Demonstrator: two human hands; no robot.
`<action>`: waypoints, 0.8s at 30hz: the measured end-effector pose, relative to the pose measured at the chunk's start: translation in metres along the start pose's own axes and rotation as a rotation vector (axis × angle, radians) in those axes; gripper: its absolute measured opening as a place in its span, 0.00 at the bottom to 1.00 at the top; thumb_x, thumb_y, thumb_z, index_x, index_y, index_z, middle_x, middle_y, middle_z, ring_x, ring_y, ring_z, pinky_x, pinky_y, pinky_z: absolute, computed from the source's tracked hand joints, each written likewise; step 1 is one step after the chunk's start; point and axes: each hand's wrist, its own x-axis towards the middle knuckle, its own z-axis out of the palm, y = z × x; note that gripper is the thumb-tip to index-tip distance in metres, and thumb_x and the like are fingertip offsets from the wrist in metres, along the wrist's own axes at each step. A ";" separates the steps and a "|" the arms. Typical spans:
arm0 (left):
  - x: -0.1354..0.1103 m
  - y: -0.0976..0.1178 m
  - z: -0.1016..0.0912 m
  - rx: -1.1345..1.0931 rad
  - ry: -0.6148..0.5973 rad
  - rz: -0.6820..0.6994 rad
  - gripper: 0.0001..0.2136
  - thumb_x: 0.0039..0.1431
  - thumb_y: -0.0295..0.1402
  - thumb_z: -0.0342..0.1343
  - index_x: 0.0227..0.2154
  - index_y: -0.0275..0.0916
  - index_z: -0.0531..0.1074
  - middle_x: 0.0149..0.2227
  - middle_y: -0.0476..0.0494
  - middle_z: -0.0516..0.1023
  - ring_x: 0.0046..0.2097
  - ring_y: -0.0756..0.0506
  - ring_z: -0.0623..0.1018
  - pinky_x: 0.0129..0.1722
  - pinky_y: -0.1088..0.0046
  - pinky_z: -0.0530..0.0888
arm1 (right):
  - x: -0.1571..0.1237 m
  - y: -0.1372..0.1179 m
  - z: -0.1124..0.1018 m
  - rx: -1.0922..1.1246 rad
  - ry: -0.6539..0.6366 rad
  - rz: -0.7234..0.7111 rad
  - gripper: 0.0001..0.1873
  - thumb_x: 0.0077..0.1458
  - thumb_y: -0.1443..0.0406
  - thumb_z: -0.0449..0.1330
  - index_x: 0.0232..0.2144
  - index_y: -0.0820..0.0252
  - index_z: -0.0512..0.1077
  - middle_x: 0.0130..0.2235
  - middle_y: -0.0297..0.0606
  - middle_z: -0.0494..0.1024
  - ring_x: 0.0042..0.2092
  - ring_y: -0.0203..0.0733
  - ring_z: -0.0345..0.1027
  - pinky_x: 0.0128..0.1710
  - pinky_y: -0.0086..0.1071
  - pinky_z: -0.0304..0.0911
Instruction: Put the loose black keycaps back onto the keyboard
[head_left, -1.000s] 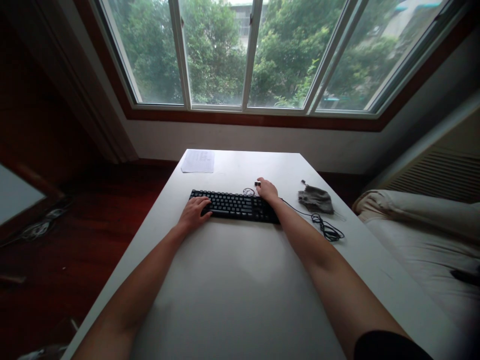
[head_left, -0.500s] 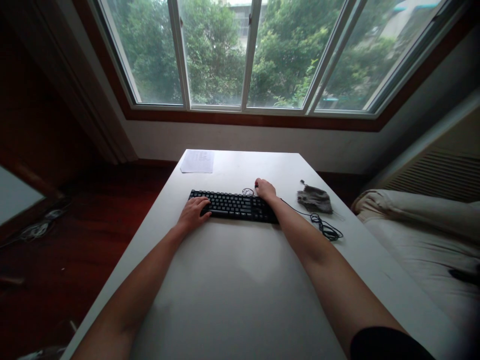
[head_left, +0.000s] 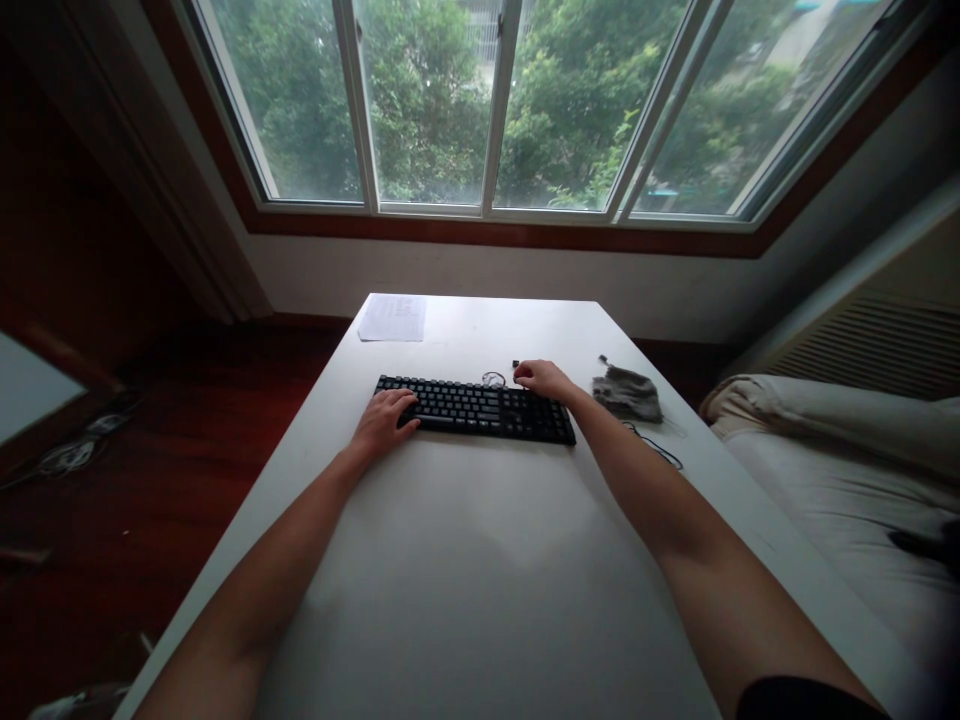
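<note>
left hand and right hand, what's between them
Head view: the middle of the black computer keyboard, with a thin cable loop at its far edge.

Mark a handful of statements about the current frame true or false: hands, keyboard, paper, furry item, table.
1. The left hand is at the keyboard's left end. True.
2. The grey furry item lies left of the keyboard. False: it lies to the right.
3. The paper lies near the table's far left corner. True.
4. The right hand is at the keyboard's near edge. False: far edge.
5. The table is white. True.
</note>
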 end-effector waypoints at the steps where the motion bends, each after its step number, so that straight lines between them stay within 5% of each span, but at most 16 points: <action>1: 0.000 0.000 0.000 0.001 -0.002 0.002 0.19 0.63 0.39 0.60 0.56 0.43 0.72 0.60 0.40 0.73 0.61 0.36 0.70 0.65 0.52 0.64 | -0.003 -0.001 -0.003 0.012 -0.032 -0.027 0.14 0.62 0.63 0.60 0.49 0.58 0.79 0.46 0.34 0.74 0.44 0.28 0.67 0.43 0.16 0.57; 24: 0.001 -0.003 0.002 0.009 0.001 -0.002 0.20 0.63 0.41 0.59 0.56 0.44 0.72 0.60 0.40 0.73 0.61 0.36 0.70 0.66 0.51 0.63 | -0.013 -0.021 -0.008 -0.077 -0.137 -0.115 0.13 0.57 0.68 0.61 0.45 0.63 0.76 0.41 0.35 0.74 0.37 0.27 0.62 0.34 0.19 0.48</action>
